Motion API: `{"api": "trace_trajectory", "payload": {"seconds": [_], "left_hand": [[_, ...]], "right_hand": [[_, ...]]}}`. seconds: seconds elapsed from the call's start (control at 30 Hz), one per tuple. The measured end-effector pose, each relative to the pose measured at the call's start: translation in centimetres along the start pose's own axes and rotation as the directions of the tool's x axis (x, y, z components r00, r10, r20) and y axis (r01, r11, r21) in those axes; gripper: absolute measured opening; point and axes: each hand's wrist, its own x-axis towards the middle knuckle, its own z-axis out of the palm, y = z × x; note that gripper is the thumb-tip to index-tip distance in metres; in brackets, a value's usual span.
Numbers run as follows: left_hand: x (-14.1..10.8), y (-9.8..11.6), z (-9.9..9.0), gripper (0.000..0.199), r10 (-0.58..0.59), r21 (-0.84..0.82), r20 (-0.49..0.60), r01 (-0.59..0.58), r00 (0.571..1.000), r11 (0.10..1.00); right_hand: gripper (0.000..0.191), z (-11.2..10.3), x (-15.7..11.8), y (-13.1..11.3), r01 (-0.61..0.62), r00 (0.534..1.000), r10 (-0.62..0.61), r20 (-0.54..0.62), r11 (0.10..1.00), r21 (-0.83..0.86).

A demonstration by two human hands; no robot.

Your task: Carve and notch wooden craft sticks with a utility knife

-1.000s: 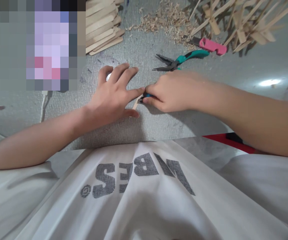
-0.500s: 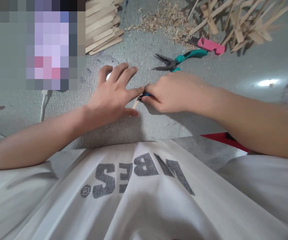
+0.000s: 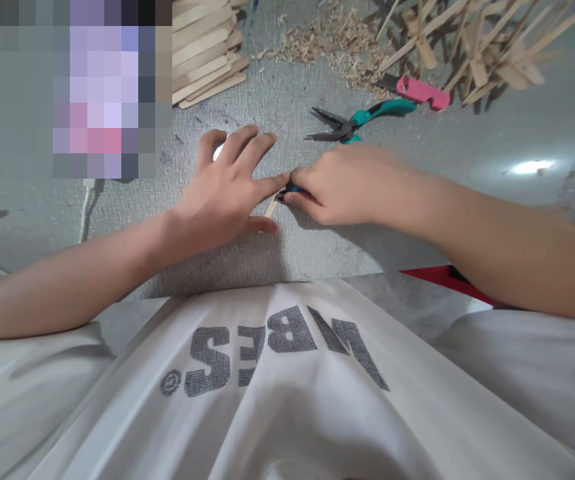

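Note:
My left hand (image 3: 224,183) lies spread on the grey table, fingers apart. Between its index finger and thumb shows a short piece of wooden craft stick (image 3: 271,208), partly covered by the hand. The index fingertip reaches the tip of my right hand (image 3: 352,185). That right hand is closed around a small blue and black tool (image 3: 292,191); most of it is hidden, so I cannot tell its kind. The tool's dark end touches or nearly touches the stick. A small white round thing (image 3: 218,152) peeks out between my left fingers.
Teal-handled pliers (image 3: 350,127) lie with jaws apart beyond my right hand. Behind are a pink-handled cutter (image 3: 422,92), wood shavings (image 3: 327,43), a craft-stick stack (image 3: 202,57) and joined sticks (image 3: 477,50). A white cable (image 3: 86,213) runs at left.
Both hands and the stick look the same as half a second ago. Only a very slight shift of the camera view shows.

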Motion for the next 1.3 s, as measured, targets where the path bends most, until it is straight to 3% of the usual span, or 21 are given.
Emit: {"api": "trace_trajectory", "payload": {"seconds": [0.67, 0.97, 1.03, 1.13, 1.3], "left_hand": [[0.1, -0.2, 0.3, 0.063, 0.017, 0.029, 0.001, -0.017, 1.0, 0.999], [0.3, -0.8, 0.4, 0.071, 0.02, 0.025, 0.032, -0.021, 0.999, 0.999], [0.5, -0.8, -0.1, 0.07, -0.006, 0.02, 0.035, 0.005, 0.999, 1.0], [0.9, -0.7, -0.9, 0.054, -0.055, 0.022, 0.039, 0.054, 0.998, 0.998], [1.1, -0.6, -1.8, 0.038, -0.075, 0.02, 0.006, 0.075, 0.997, 0.997]], "right_hand": [[0.052, 0.3, 0.0, 0.0, 0.02, 1.0, -0.02, -0.019, 1.0, 0.002], [0.048, 0.9, 0.2, 1.7, 0.024, 0.999, -0.018, -0.04, 0.984, 0.177], [0.046, 1.5, 0.3, 2.5, 0.047, 0.996, -0.025, -0.088, 0.966, 0.254], [0.042, 2.8, 0.4, 3.5, 0.095, 0.975, -0.005, -0.222, 0.913, 0.396], [0.043, 4.1, 0.3, 3.3, 0.128, 0.922, 0.091, -0.377, 0.846, 0.518]]}}
